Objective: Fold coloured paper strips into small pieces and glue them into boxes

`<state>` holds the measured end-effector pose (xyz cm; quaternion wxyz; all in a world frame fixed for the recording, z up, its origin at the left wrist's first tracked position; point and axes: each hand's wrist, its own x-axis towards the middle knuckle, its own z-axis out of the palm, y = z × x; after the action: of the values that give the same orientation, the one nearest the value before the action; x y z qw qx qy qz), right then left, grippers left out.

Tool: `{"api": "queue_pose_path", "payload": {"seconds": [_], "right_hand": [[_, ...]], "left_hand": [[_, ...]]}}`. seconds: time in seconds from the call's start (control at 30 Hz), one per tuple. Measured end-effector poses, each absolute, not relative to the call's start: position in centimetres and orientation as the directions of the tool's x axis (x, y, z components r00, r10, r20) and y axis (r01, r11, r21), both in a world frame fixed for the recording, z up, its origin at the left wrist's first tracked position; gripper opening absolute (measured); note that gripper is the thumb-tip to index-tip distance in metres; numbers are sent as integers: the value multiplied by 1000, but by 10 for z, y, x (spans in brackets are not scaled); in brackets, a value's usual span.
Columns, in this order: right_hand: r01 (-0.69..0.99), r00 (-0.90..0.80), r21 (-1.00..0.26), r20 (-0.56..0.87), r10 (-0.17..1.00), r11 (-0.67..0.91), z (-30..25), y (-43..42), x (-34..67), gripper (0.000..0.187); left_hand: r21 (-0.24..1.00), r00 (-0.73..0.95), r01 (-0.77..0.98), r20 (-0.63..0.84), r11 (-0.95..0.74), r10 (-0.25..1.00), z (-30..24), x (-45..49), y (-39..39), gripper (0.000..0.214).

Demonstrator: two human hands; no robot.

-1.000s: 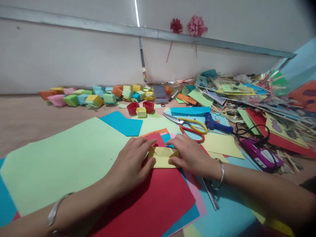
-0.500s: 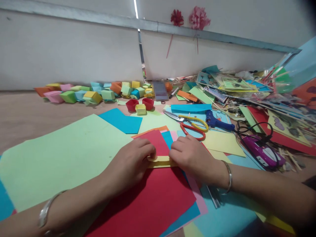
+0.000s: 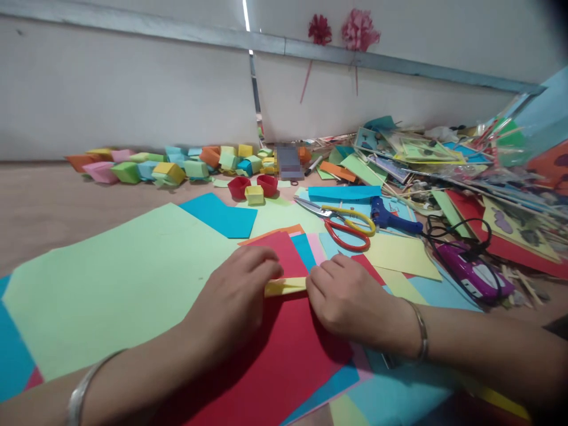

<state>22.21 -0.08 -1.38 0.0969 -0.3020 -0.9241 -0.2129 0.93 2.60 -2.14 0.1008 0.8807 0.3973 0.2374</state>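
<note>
My left hand [image 3: 235, 299] and my right hand [image 3: 344, 296] both pinch a small folded yellow paper [image 3: 285, 287], one at each end. The paper is a narrow flat strip between my fingers, just above a red sheet [image 3: 284, 361]. Both hands have fingers curled closed on it. A silver bangle sits on each wrist.
A large light-green sheet [image 3: 115, 284] lies to the left, with blue, pink and yellow sheets around. Scissors [image 3: 341, 225], a blue glue gun [image 3: 390, 219] and a purple device [image 3: 473, 275] lie to the right. Folded paper boxes [image 3: 177, 165] line the wall; a craft pile [image 3: 444, 160] fills the right.
The yellow paper went from an open, wider folded shape to a thin strip. Both hands closed in on it and drew slightly towards me.
</note>
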Motion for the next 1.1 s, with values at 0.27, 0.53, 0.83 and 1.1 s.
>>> {"api": "queue_pose_path", "payload": {"seconds": [0.27,0.53,0.83,1.1], "right_hand": [[767,-616,356,640,459,533,14,21,210,27],[590,-737,465,645,205,660,-21,19,167,22],[519,-402,-270,760,510,811,-9,31,189,18],[269,-379,-610,645,664,746,-20,39,186,5]], "left_hand": [[959,373,-171,-149,226,916,-11,24,23,28],[978,220,-152,-110,146,969,-16,24,15,33],[957,377,-225,-86,182,922,-21,25,22,31],[977,436,-76,-148,201,888,-26,22,22,38]]}}
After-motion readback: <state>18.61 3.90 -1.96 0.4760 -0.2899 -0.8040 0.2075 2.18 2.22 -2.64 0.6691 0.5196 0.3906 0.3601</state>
